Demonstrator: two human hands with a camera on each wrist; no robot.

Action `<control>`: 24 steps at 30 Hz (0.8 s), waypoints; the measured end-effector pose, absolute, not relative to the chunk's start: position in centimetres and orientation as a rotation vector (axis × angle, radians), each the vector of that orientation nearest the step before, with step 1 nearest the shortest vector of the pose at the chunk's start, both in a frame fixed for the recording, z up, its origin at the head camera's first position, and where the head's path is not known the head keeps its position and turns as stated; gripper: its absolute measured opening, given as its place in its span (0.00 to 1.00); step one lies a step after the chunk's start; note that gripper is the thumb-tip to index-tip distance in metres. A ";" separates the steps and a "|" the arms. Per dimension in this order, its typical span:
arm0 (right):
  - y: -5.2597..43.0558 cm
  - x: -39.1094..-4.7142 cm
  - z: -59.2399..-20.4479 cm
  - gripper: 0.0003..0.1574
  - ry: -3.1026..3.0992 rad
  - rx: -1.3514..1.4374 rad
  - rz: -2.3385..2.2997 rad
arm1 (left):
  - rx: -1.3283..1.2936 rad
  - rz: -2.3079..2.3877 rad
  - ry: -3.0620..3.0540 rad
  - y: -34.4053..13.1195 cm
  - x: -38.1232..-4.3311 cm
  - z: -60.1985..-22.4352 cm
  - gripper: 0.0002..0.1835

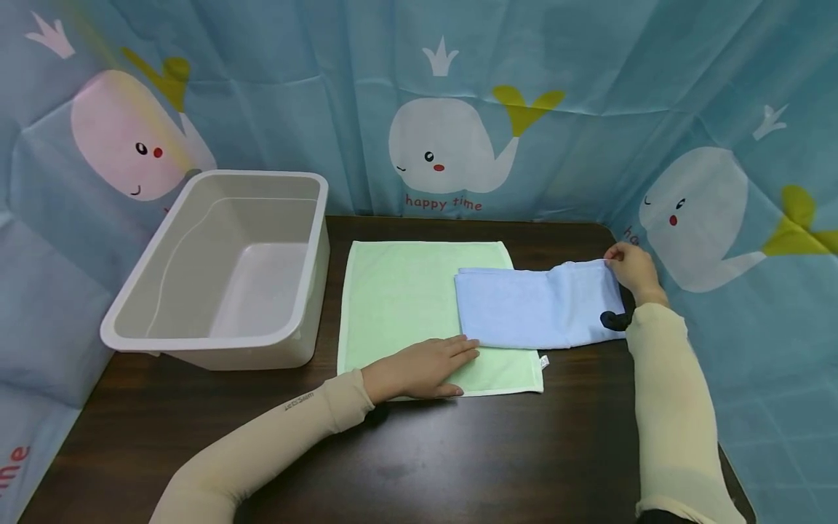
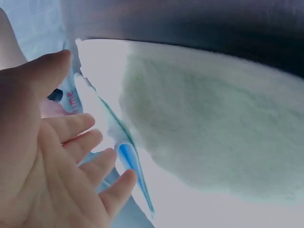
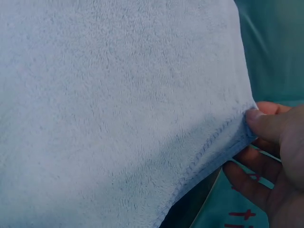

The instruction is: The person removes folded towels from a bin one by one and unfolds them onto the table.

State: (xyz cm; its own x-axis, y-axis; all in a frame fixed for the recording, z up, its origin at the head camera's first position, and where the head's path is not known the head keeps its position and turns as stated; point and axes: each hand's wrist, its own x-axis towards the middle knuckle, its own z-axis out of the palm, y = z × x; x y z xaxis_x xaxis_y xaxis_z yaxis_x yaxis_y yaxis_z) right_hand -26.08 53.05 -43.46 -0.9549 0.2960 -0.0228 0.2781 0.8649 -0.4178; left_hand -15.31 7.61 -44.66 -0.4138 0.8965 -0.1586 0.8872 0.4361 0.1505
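Observation:
A light green towel (image 1: 399,306) lies spread flat on the dark table. Over its right part lies a folded light blue towel (image 1: 511,306), reaching past the green one to the right. My right hand (image 1: 633,271) pinches the blue towel's far right corner; the right wrist view shows thumb and fingertips on the stitched corner of the blue towel (image 3: 123,95). With its fingers straight, my left hand (image 1: 428,366) rests near the front edge of the green towel, fingertips by the blue towel's lower left corner. The left wrist view shows the left hand (image 2: 71,147) beside the green towel (image 2: 204,123).
At the left of the table (image 1: 458,458) stands a grey plastic tub (image 1: 308,291). A blue curtain (image 1: 314,87) with whale prints hangs behind the table and along both sides. The right hand is close to the curtain at the right edge.

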 end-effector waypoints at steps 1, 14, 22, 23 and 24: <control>52.9 -26.2 -43.5 0.12 -2.991 -0.474 0.665 | 1.543 0.046 2.473 7.6 -15.3 -44.6 0.38; 53.7 -26.1 -44.3 0.08 -3.094 -0.495 0.612 | 1.450 -0.194 2.494 7.7 -14.8 -45.5 0.42; 53.6 -26.3 -44.3 0.10 -3.050 -0.494 0.608 | 1.468 -0.310 2.490 7.3 -15.1 -45.0 0.41; 53.6 -26.2 -44.4 0.10 -3.056 -0.503 0.607 | 1.473 -0.321 2.491 7.3 -15.1 -44.9 0.41; 53.7 -26.1 -44.6 0.09 -3.066 -0.515 0.608 | 1.477 -0.329 2.489 7.3 -15.2 -44.9 0.41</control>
State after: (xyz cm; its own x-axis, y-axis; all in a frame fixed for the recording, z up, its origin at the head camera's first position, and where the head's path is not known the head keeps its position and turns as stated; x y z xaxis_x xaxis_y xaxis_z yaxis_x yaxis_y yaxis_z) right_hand -26.13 53.65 -44.60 -0.9468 0.3094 -0.0881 0.3196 0.8735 -0.3671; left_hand -15.16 7.25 -44.87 -0.4665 0.8298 -0.3064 0.8809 0.4672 -0.0759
